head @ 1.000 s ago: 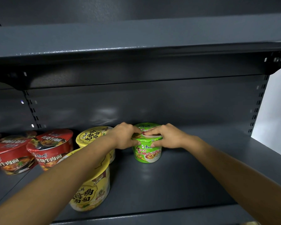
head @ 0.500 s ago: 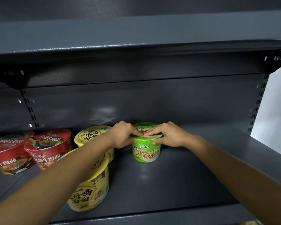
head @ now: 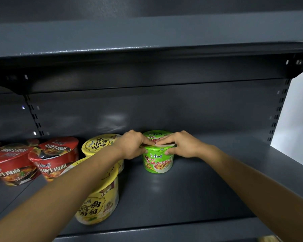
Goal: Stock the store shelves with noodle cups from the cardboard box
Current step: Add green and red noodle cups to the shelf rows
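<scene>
A green noodle cup (head: 158, 163) stands upright near the back of the dark grey shelf (head: 191, 194). My left hand (head: 132, 145) grips its rim from the left, fingers curled over the lid. My right hand (head: 180, 145) grips the rim from the right, thumb on the side and fingers across the lid. Left of it stand two yellow cups, one at the back (head: 99, 143) and one at the front (head: 101, 205), partly hidden under my left forearm. The cardboard box is out of view.
Two red noodle cups (head: 55, 158) (head: 10, 166) sit tilted at the far left. The upper shelf (head: 147, 41) overhangs close above. Perforated uprights (head: 278, 109) mark the right end, with a white wall (head: 297, 116) beyond. Bare shelf surface lies right of the green cup.
Both hands stay on the green cup; it has shifted very slightly toward the back of the shelf. The view has drifted a little.
</scene>
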{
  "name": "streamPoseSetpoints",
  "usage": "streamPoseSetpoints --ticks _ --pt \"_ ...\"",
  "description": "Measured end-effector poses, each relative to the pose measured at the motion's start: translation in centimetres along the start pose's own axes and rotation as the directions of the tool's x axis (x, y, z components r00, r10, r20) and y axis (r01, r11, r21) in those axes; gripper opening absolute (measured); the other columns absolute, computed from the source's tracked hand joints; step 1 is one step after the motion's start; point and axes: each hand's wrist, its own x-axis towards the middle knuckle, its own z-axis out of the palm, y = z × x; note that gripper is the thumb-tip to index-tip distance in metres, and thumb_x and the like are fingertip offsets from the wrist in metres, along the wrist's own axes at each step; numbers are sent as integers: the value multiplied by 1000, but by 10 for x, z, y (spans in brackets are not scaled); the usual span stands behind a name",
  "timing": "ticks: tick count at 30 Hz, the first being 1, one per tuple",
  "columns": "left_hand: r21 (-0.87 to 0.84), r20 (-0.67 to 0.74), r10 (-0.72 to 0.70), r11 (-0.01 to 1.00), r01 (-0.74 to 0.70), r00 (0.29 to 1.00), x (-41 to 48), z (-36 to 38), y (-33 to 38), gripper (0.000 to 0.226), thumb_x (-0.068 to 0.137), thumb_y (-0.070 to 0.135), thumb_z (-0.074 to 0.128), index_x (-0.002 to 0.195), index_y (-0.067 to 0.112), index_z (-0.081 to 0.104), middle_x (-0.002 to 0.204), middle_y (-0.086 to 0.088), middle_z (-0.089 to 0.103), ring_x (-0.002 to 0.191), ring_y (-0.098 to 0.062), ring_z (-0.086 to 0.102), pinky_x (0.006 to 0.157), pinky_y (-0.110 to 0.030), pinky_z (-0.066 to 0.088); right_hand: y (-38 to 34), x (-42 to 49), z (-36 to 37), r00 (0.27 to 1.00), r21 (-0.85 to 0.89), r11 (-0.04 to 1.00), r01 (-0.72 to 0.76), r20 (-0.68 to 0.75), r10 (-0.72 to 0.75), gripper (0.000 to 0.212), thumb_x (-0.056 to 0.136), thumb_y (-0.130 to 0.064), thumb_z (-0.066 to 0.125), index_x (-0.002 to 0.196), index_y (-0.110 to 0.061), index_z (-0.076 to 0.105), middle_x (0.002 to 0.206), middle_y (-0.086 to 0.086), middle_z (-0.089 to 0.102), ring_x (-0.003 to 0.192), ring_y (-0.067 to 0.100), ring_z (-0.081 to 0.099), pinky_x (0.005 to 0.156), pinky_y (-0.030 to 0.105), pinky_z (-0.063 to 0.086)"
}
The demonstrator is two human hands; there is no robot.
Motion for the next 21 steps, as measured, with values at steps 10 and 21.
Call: streamPoseSetpoints --ticks 10,21 --pt "32 0 -49 998 49 999 -2 -4 12 44 87 28 65 130 35 56 132 8 59 118 -16 55 101 -30 42 -4 -6 -3 999 25 1000 -11 33 10 47 86 -7 66 129 -24 58 138 -9 52 132 6 40 106 11 23" --pt "50 -9 -92 994 93 996 -5 -5 21 45 88 30 62 132 39 53 130 5 60 117 -18 56 98 -30 44 -4 -10 -3 999 58 997 -43 35 41 48 87 -5 64 129 -25 58 141 -9 49 134 8 38 102 7 20"
